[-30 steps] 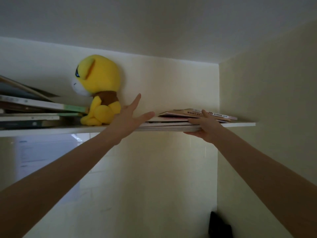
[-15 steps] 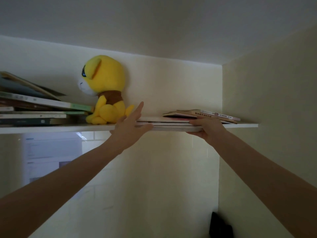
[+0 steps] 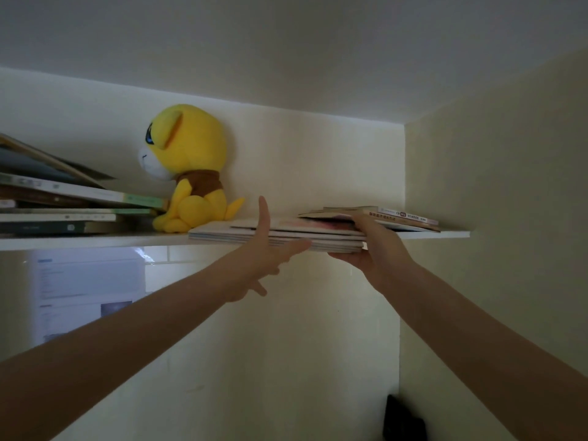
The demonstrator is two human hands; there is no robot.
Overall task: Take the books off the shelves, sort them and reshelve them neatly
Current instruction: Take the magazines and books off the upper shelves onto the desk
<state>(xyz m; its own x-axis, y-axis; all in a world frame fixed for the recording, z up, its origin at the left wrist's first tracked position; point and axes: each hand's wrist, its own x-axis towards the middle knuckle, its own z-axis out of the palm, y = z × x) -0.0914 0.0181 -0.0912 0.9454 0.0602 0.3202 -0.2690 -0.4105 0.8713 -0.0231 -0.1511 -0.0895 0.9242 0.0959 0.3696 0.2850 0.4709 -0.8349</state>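
Flat stack of thin books [image 3: 280, 238] lying on a high white shelf [image 3: 95, 241], its near edge overhanging the shelf's front lip. Right hand [image 3: 377, 249] closed on the right end of the stack: fingers above, on the top cover, palm and thumb below the overhanging edge, wrist bent back, forearm rising steeply from the lower right corner. Left hand [image 3: 265, 256] spread wide and holding nothing: index finger pointing straight up in front of the stack, thumb extended rightward along the stack's lower edge, remaining fingers curled down below the shelf line; whether the palm touches the books cannot be told. Left forearm rising diagonally from the lower left corner. A second, smaller pile of books [image 3: 404, 218] lies tilted just behind and to the right of the held stack, near the side wall [image 3: 493, 218]. Yellow plush toy [image 3: 187, 167] with a brown collar sits upright just left of the stack, facing left, its back close to the rear wall. Farther left, a loose heap of books [image 3: 63, 202] lies flat and slanted, one against another. Below the shelf at left, a pale printed sheet [image 3: 82, 291] is fixed to the wall.
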